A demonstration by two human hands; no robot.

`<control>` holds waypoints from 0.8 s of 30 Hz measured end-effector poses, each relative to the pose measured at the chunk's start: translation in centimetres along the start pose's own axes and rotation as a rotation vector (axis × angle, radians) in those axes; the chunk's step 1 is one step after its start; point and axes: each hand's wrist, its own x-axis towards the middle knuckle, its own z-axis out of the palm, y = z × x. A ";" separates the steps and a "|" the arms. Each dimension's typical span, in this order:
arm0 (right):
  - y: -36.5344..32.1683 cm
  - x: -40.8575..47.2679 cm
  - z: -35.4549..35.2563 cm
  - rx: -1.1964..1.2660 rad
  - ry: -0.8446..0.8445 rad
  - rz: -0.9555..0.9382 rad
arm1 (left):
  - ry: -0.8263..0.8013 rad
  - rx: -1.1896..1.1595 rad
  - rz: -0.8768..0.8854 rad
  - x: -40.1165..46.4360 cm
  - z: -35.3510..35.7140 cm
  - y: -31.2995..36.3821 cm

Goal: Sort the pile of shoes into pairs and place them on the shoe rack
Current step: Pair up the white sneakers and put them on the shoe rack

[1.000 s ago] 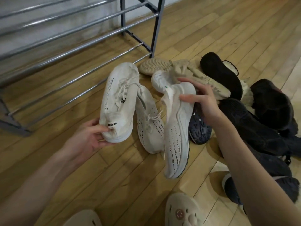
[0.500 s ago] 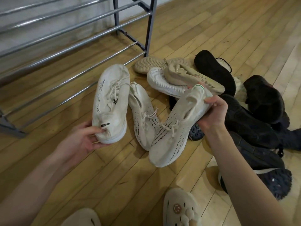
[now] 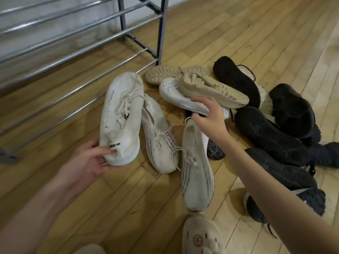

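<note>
My left hand point(image 3: 89, 160) grips the heel of a white lace-up sneaker point(image 3: 122, 114), held toe-forward above the floor. My right hand point(image 3: 211, 118) reaches into the pile, its fingers curled over the heel end of an upturned white-soled sneaker point(image 3: 174, 92). Two cream knit sneakers with dark dashes lie on the floor between my hands, one point(image 3: 159, 143) beside the held shoe and one point(image 3: 197, 176) under my right wrist. The metal shoe rack point(image 3: 161, 30) stands at the upper left with bare rails.
Two beige shoes point(image 3: 214, 90) lie sole-up at the pile's far side. Several black shoes point(image 3: 266, 132) are heaped at the right. A beige slipper with a smiley point(image 3: 201, 237) is on my foot at the bottom edge. Everything rests on a wooden floor point(image 3: 238, 33).
My right hand set the dashed knit sneaker down beside its match and moved up to the upturned white-soled sneaker. My left hand kept hold of the white sneaker.
</note>
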 end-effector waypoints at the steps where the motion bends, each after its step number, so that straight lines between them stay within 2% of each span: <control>1: -1.2 1.0 0.4 -0.085 -0.006 -0.097 | 0.006 -0.005 0.000 0.1 0.0 0.0; 3: -3.2 3.7 1.9 -0.327 -0.115 -0.229 | 0.005 0.000 -0.001 0.1 -0.2 0.1; 6: -4.6 8.6 4.3 -0.778 -0.359 -0.272 | 0.014 0.026 0.006 0.1 -0.7 0.2; 8: -4.1 11.1 5.5 -0.915 -0.462 -0.248 | 0.033 0.020 0.016 -0.1 -1.0 0.3; 10: -4.0 12.3 6.1 -0.992 -0.492 -0.216 | 0.045 0.017 0.026 -0.3 -1.1 0.4; 15: -6.4 11.6 5.1 -0.908 -0.295 -0.242 | 0.047 -0.022 0.053 -0.6 -1.6 1.5; 20: -7.6 7.8 -0.4 -0.655 -0.027 -0.429 | 0.079 -0.039 0.065 -0.7 -1.5 2.0; 24: -7.9 4.3 -2.1 -0.372 0.337 -0.618 | 0.078 -0.055 0.042 -0.6 -1.4 1.8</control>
